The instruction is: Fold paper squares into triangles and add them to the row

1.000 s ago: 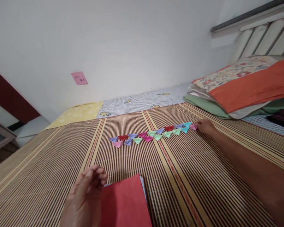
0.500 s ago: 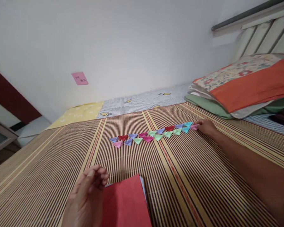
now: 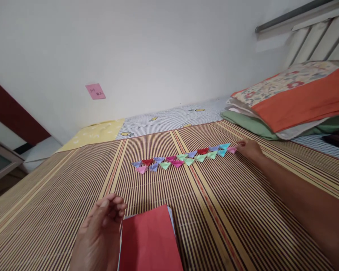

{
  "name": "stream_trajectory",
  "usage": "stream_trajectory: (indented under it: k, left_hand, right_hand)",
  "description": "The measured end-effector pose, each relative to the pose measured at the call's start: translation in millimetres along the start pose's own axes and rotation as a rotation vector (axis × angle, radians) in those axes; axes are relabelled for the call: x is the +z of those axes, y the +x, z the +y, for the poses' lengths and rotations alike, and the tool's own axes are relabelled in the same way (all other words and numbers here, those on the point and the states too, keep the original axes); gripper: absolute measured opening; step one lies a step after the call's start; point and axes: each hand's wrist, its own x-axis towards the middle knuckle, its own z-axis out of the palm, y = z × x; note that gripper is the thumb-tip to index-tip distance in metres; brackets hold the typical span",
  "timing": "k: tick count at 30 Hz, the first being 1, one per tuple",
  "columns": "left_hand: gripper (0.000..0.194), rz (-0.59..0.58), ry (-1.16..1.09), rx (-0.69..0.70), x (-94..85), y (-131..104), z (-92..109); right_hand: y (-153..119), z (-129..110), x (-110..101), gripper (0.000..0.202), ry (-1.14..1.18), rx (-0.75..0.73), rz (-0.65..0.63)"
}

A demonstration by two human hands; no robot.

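Observation:
My right hand (image 3: 250, 149) reaches far out on the right, fingertips close beside the pink folded paper triangle (image 3: 232, 149) at the row's end. A narrow gap seems to part them, and nothing shows in the fingers. Two staggered lines of small folded paper triangles (image 3: 200, 158) run leftward, in red, green, blue, purple and pink. At the left end lies another pink triangle (image 3: 141, 169). My left hand (image 3: 100, 229) hovers at lower left, fingers loosely bent and holding nothing visible. Beside it is a stack of coloured paper with a red sheet (image 3: 149, 241) on top.
A striped bamboo mat (image 3: 59, 195) covers the bed. Pillows with an orange and floral cover (image 3: 302, 105) lie at the right, near a white radiator (image 3: 316, 41). A pink note (image 3: 95, 91) is stuck on the white wall (image 3: 158, 49) behind.
My right hand has drawn slightly right, off the pink triangle it was touching, which now lies at the row's end. My left hand has shifted a little left, still loosely bent.

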Motion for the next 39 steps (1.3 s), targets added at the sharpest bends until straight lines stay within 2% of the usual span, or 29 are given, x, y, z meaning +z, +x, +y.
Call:
stream_trajectory:
  k: [2,4,6,8,9,10,11,12,13,14,16,19,21,24,29,35,39]
  left_hand:
    - [0.016,0.017,-0.019,0.047,-6.9,3.0,6.0]
    - [0.014,0.049,-0.038,0.088,-13.7,5.8,13.1]
    - [0.011,0.079,-0.058,0.116,-18.2,7.2,19.6]
    - [0.01,0.039,-0.051,0.125,-19.2,6.1,23.6]
    - [0.012,-0.011,-0.018,0.114,-18.6,4.7,24.0]
    - [0.015,-0.105,0.035,0.077,-17.5,2.8,23.3]
    - [0.019,-0.225,0.108,0.004,-16.2,0.7,21.5]
    - [0.023,-0.324,0.181,-0.064,-15.1,-1.2,18.7]
    - [0.025,-0.421,0.239,-0.125,-14.3,-2.8,15.2]
    - [0.027,-0.492,0.286,-0.172,-14.0,-3.6,11.3]
    - [0.03,-0.572,0.361,-0.231,-15.0,-2.9,3.5]
    - [0.033,-0.579,0.463,-0.23,-18.7,2.4,-3.8]
    - [0.035,-0.559,0.476,-0.221,-20.8,5.8,-5.0]
    - [0.036,-0.538,0.451,-0.213,-22.2,8.0,-4.5]
    - [0.036,-0.495,0.424,-0.149,-22.2,8.9,-5.4]
    - [0.036,-0.466,0.416,-0.128,-20.2,9.1,-5.3]
    - [0.038,-0.46,0.42,-0.12,-20.0,9.6,-5.8]
  right_hand:
    - [-11.3,-19.4,-9.5,0.023,0.009,0.05,-0.008]
    - [-34.9,-47.2,-18.2,0.023,0.064,0.027,-0.034]
    - [-75.3,-81.5,-25.1,0.026,0.155,-0.064,-0.147]
    - [-131.1,-118.0,-29.9,0.02,0.241,-0.18,-0.319]
    - [-162.2,-135.4,-31.3,0.018,0.283,-0.259,-0.442]
    - [-193.4,-151.5,-31.7,0.02,0.326,-0.401,-0.644]
    - [-223.3,-165.6,-30.9,0.029,0.345,-0.527,-0.825]
    - [-250.5,-177.4,-28.8,0.042,0.34,-0.614,-0.947]
    - [-274.1,-186.6,-25.3,0.052,0.331,-0.674,-1.024]
    - [-293.5,-193.3,-20.9,0.054,0.315,-0.715,-1.065]
    - [-319.6,-200.4,-10.7,0.048,0.263,-0.735,-1.09]
    - [-333.3,-202.9,0.5,0.03,0.19,-0.676,-1.029]
    - [-333.6,-203.9,2.9,0.026,0.183,-0.634,-1.006]
    - [-331.8,-207.2,1.3,0.027,0.179,-0.594,-1.017]
    - [-331.0,-215.2,-5.1,0.012,0.197,-0.566,-1.011]
    - [-331.4,-220.3,-4.1,0.02,0.226,-0.59,-1.047]
    - [-333.3,-216.6,-1.5,0.019,0.227,-0.579,-0.991]
